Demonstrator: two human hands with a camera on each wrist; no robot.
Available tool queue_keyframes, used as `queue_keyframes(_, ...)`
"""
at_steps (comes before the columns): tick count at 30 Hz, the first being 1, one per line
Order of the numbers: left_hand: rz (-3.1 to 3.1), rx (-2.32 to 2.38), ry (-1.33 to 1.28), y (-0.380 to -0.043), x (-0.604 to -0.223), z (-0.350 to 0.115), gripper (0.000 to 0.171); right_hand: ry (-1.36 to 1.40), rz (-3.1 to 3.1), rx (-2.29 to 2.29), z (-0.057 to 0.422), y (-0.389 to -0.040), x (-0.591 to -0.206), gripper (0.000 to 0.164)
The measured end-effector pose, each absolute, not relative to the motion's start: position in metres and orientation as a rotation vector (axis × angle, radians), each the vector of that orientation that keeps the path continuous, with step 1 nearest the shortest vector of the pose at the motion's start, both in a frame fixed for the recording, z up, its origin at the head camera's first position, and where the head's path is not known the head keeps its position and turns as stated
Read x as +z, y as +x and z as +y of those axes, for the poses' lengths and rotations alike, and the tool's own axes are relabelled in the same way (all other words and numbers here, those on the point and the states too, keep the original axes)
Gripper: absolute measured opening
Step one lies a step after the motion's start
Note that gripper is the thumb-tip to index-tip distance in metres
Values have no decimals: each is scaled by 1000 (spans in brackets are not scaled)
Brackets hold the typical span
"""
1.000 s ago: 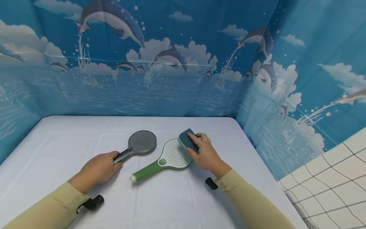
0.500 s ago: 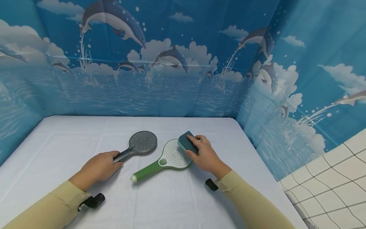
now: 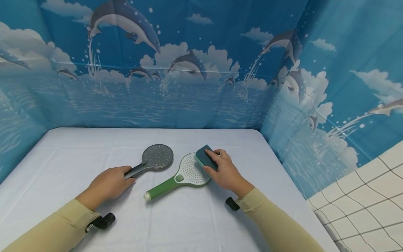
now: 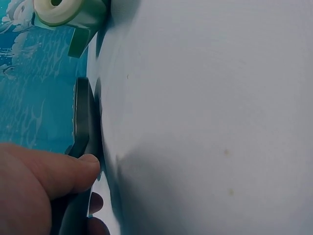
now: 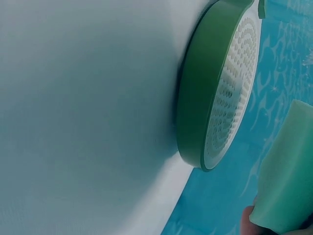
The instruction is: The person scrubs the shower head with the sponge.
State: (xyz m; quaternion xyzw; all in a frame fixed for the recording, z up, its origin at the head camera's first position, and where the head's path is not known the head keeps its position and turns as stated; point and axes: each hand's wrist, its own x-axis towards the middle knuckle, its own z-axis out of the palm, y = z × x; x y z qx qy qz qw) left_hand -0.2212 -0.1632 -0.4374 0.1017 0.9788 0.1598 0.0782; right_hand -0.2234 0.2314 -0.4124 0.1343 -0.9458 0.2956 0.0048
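My left hand (image 3: 109, 185) grips the handle of a dark grey shower head (image 3: 157, 156), whose round nozzle face points up; the thumb and fingertips wrap the handle in the left wrist view. To its right, a green and white shower head (image 3: 192, 171) lies on the white cloth with its handle toward the lower left. My right hand (image 3: 227, 171) holds a sponge (image 3: 206, 156), dark teal on top and light green below. In the right wrist view the sponge (image 5: 288, 171) is apart from the nozzle face of the green shower head (image 5: 232, 93).
A white cloth (image 3: 176, 224) covers the table. Blue curtains (image 3: 157, 101) printed with dolphins stand behind it and along the sides. White grid-patterned tiles (image 3: 371, 199) show at the right. A black wrist camera (image 3: 105, 221) sits under the left sleeve, another (image 3: 232, 204) under the right.
The sponge in my right hand has shifted slightly down and toward the left over the green shower head. My left hand and the grey shower head stay almost where they were.
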Motion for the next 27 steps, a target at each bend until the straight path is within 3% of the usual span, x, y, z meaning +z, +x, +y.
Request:
queue_keyframes(13, 2962, 521, 260, -221, -434, -165, 65, 449, -2935, 970, 228, -219, -414, 66)
queue_keyframes(27, 3065, 627, 332, -219, -422, -161, 56, 407, -2888, 1061, 217, -211, -411, 66)
